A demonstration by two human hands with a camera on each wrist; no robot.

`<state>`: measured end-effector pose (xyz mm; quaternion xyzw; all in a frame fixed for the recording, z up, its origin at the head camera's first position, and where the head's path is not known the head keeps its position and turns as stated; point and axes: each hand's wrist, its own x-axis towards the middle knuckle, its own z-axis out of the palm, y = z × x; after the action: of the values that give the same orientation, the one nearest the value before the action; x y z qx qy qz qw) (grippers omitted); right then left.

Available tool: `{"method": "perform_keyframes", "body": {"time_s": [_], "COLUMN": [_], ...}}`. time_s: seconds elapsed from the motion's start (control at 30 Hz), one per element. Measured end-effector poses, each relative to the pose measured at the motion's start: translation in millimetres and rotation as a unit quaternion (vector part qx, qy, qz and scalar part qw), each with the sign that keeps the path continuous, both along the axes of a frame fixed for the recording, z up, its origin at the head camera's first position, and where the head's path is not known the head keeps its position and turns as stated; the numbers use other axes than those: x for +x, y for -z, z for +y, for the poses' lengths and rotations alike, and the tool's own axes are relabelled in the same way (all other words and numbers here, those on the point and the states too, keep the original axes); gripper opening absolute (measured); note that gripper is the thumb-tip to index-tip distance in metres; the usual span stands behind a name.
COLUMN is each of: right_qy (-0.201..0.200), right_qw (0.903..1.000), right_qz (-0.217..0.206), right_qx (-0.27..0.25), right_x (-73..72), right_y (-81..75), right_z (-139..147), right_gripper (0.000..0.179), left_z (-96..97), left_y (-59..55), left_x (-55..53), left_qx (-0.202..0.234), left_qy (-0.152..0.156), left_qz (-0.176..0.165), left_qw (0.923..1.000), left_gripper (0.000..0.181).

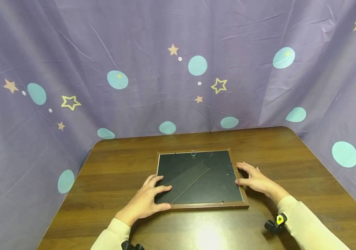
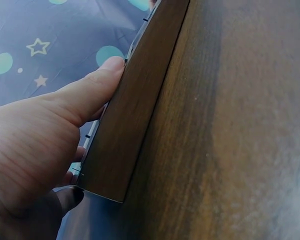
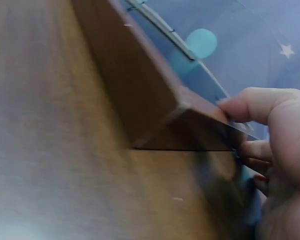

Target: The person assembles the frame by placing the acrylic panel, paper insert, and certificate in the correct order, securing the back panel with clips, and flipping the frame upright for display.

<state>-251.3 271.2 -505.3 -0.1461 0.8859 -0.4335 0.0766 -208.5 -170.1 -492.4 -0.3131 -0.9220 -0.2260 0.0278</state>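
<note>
A brown wooden picture frame (image 1: 209, 206) lies back side up on the table, its black backing board (image 1: 218, 187) showing. A slanted stand flap (image 1: 185, 178) lies flat against the backing. My left hand (image 1: 146, 199) rests over the frame's near left corner, fingers spread on the backing and thumb along the near rail. In the left wrist view, the thumb (image 2: 102, 82) lies at the rail's upper edge. My right hand (image 1: 257, 178) grips the right rail. The right wrist view has its thumb (image 3: 247, 105) on top and curled fingers (image 3: 257, 150) beside the outer side.
The wooden table (image 1: 118, 163) extends around the frame on all sides. A purple curtain (image 1: 153, 104) with stars and blue dots hangs behind and beside the table. Small metal hangers (image 1: 193, 155) sit on the backing near its far and right edges.
</note>
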Motion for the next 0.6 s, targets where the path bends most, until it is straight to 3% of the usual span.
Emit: {"method": "perform_keyframes", "body": {"time_s": [0.2, 0.37, 0.6], "right_qy": [0.015, 0.013, 0.032], "right_qw": [0.9974, 0.9903, 0.9758], "right_qz": [-0.045, -0.094, -0.151], "right_qx": [-0.055, -0.102, -0.155], "right_x": [-26.8, -53.1, -62.7], "right_y": [-11.9, -8.2, 0.4], "right_z": [10.2, 10.0, 5.9], "right_gripper": [0.059, 0.055, 0.060], "left_z": [-0.8, -2.0, -2.8], "left_y": [-0.2, 2.1, 2.0], "left_x": [-0.9, -0.5, 0.3], "left_qx": [0.002, 0.001, 0.003], "left_qy": [-0.001, -0.003, -0.005], "left_qz": [-0.001, -0.001, -0.009], "left_qw": [1.0000, 1.0000, 0.9999], "left_gripper": [0.063, 0.064, 0.064]}}
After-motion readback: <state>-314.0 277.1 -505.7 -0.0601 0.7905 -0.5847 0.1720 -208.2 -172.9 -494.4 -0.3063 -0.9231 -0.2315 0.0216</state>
